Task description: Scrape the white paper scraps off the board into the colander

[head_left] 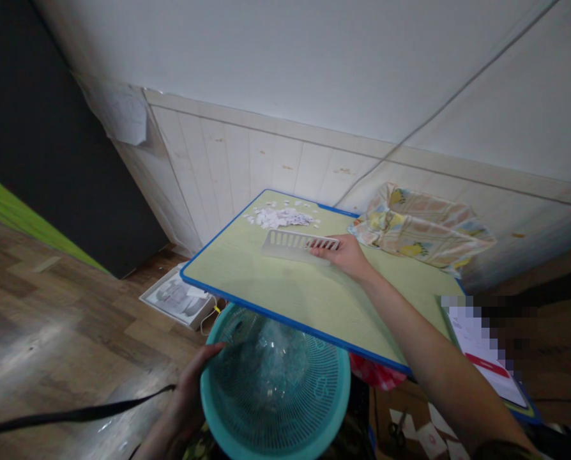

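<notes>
My right hand [345, 255] is closed on the slotted edge of a flat white plastic piece [288, 248], held over the light-green table [285, 291]. A pile of small white paper scraps [283, 217] lies just beyond that piece, with some bits scattered around it. My left hand [194, 380] grips the left rim of a teal plastic basket [340, 399] with perforated walls. Clear, shiny plastic [273, 358] lies inside the basket. The basket's far rim sits under the table's front edge.
A patterned cloth [410, 223] is bunched at the table's back right against the wall. Near the right edge lies a partly blurred tablet-like thing [496, 377]. On the floor are an open white box [180, 297], scissors [397, 431] and several papers [432, 441].
</notes>
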`<state>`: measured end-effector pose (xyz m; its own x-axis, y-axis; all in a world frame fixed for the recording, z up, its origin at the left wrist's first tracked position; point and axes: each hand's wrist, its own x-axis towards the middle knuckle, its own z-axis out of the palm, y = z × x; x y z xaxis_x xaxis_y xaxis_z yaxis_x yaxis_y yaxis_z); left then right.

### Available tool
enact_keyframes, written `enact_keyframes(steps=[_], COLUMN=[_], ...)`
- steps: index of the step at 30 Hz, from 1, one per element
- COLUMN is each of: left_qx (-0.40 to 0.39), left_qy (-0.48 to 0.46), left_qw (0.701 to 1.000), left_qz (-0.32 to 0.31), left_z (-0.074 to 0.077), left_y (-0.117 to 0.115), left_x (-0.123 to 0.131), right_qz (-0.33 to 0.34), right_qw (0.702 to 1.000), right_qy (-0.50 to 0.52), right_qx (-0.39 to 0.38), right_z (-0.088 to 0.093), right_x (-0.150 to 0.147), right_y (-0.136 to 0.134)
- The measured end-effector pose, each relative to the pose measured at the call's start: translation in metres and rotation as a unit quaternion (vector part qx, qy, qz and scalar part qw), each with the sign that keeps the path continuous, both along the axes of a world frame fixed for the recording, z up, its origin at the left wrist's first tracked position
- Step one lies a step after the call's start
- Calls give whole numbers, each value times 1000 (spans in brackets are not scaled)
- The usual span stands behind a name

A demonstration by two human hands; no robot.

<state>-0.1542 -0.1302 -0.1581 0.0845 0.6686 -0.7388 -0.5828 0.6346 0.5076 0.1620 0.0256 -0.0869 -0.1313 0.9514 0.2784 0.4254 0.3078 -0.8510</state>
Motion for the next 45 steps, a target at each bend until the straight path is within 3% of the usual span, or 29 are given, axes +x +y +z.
enact_keyframes(steps=[8, 11, 15, 20, 26, 32, 38, 45], left_qx=[16, 11, 11, 0, 9, 16, 13, 36], left_qy=[-9, -4, -8, -10, -5, 7, 5, 5], left_qw=[1000, 1000, 1000, 1000, 1000, 1000, 1000, 999], left_qz=[-3, -3, -10, -9, -15, -14, -15, -14], left_z=[-8, -9, -4, 5, 3, 0, 1, 13], left_y=[-1, 0, 1, 0, -1, -1, 0, -3], left_x=[-3, -3, 0, 1, 1, 0, -1, 5], right_qz=[28, 0, -34, -20, 13, -25, -63, -86], right_qw=[999, 1000, 999, 1000, 1000, 999, 992, 989], right_qy=[-7, 4, 9, -5, 9, -18, -88, -117], right_qx=[-19, 5, 28, 5, -22, 23, 65, 43], right_z=[4, 8, 8, 0, -2, 13, 38, 29], right_x=[1, 9, 20, 22, 15, 29, 48, 50], right_y=[-3, -1, 5, 8, 6, 5, -14, -31])
